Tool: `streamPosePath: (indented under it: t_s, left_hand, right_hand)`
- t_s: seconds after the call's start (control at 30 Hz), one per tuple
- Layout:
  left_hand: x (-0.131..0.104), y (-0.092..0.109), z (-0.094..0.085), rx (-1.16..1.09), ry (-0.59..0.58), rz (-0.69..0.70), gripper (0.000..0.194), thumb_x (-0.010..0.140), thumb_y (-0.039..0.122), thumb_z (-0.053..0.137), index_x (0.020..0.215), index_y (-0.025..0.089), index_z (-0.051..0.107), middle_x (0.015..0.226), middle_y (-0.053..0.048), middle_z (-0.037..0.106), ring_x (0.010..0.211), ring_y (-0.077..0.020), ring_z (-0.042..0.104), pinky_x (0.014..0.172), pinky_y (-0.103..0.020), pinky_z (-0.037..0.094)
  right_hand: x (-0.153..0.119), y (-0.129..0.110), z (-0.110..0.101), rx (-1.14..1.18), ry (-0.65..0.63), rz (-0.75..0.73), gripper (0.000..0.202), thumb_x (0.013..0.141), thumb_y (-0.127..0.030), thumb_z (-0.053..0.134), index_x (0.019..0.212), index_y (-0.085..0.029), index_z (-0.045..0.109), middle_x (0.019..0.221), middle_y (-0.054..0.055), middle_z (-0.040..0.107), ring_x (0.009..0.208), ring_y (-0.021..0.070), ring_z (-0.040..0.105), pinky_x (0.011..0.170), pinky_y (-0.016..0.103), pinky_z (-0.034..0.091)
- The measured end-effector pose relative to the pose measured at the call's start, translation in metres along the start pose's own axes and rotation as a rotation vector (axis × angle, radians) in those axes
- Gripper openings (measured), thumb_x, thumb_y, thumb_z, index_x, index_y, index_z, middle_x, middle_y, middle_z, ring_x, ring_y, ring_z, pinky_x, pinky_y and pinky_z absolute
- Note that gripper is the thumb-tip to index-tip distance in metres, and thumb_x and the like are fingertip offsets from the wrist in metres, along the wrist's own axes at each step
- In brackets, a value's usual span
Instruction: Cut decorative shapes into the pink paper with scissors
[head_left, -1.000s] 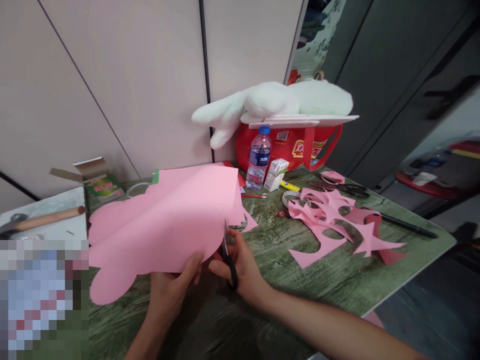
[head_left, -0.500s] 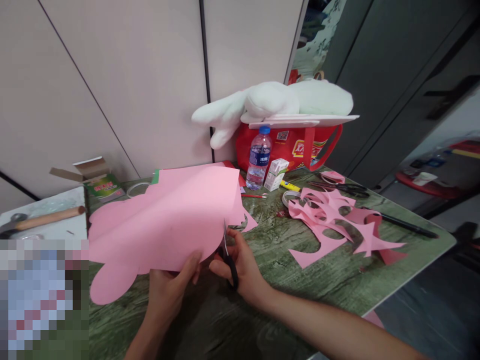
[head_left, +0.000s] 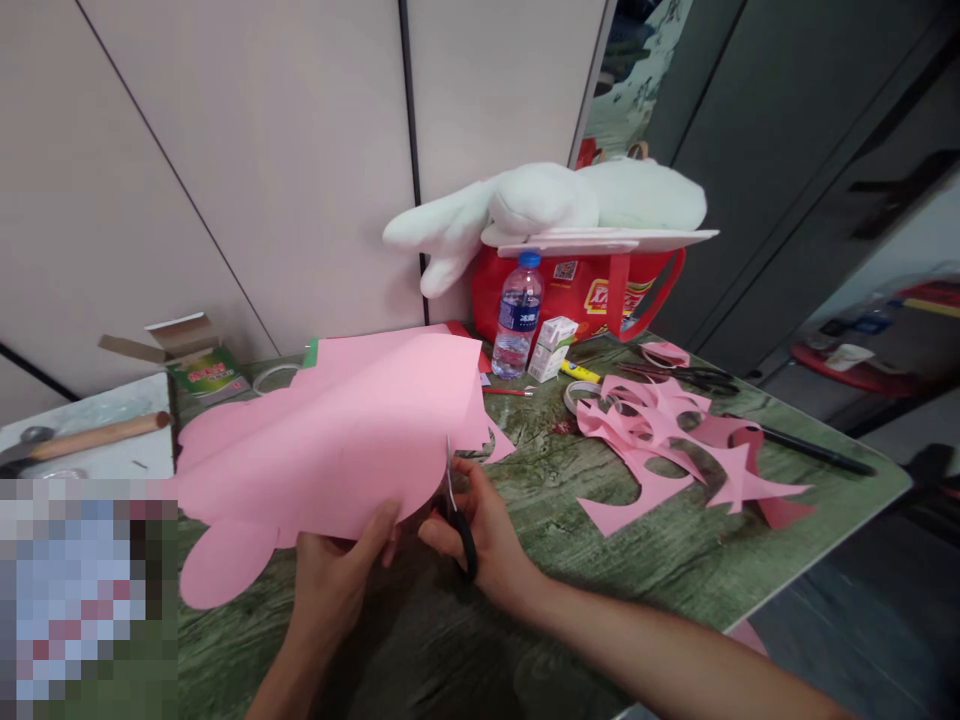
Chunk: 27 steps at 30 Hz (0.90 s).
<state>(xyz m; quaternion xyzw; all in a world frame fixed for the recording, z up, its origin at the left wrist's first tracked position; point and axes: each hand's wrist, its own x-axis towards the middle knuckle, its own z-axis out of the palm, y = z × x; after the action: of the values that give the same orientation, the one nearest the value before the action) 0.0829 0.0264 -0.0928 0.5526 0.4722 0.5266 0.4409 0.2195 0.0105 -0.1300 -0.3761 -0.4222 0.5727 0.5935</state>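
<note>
A large sheet of pink paper point(head_left: 337, 430) with a rounded, lobed outline is held above the table. My left hand point(head_left: 341, 575) pinches its lower edge, thumb on top and the other fingers mostly hidden beneath. In my right hand point(head_left: 487, 540) is a pair of scissors point(head_left: 461, 535) with black handles, my fingers wrapped round them. The scissor blades meet the paper at its right edge, where the outline curves. Part of the lower blade is hidden by the paper.
Curved pink paper scraps point(head_left: 660, 440) lie to the right around a roll of tape point(head_left: 581, 398). Behind stand a water bottle point(head_left: 519, 320), a small white box point(head_left: 553, 348) and a red bag point(head_left: 585, 290) under a white plush shape point(head_left: 562, 200). A hammer point(head_left: 97, 437) lies far left.
The paper and my left hand have shifted very slightly. My right hand and the scissors stay almost in place at the paper's right edge.
</note>
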Motion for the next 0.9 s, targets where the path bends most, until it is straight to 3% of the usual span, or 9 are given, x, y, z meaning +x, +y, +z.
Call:
streamPosePath:
  t_s: [0.17, 0.37, 0.9]
  left_hand:
    - [0.0008, 0.0027, -0.0001, -0.029, 0.012, -0.029, 0.031, 0.07, 0.031, 0.07, 0.048, 0.018, 0.052, 0.039, 0.003, 0.05, 0.038, -0.0096, 0.043, 0.039, -0.023, 0.035]
    - [0.0029, 0.0023, -0.0017, 0.016, 0.012, -0.019, 0.034, 0.069, 0.031, 0.07, 0.043, 0.017, 0.051, 0.038, 0.002, 0.05, 0.039, -0.01, 0.045, 0.04, -0.023, 0.037]
    - [0.0054, -0.0022, -0.0019, -0.155, 0.001, -0.022, 0.031, 0.071, 0.03, 0.071, 0.05, 0.017, 0.053, 0.04, 0.003, 0.048, 0.038, -0.0089, 0.042, 0.04, -0.023, 0.034]
  right_hand:
    - [-0.0004, -0.0029, -0.0004, 0.012, 0.003, 0.049, 0.07, 0.059, -0.046, 0.082, 0.11, -0.021, 0.04, 0.06, -0.008, 0.055, 0.045, 0.0076, 0.04, 0.043, 0.019, 0.028]
    - [-0.0008, -0.005, 0.0007, 0.001, 0.026, 0.074, 0.066, 0.06, -0.039, 0.081, 0.109, -0.021, 0.04, 0.056, -0.009, 0.054, 0.044, 0.0069, 0.041, 0.042, 0.018, 0.028]
    - [-0.0005, -0.0043, 0.0041, -0.019, 0.053, 0.09, 0.058, 0.061, -0.029, 0.078, 0.105, -0.021, 0.041, 0.05, -0.011, 0.055, 0.039, 0.0075, 0.042, 0.039, 0.017, 0.03]
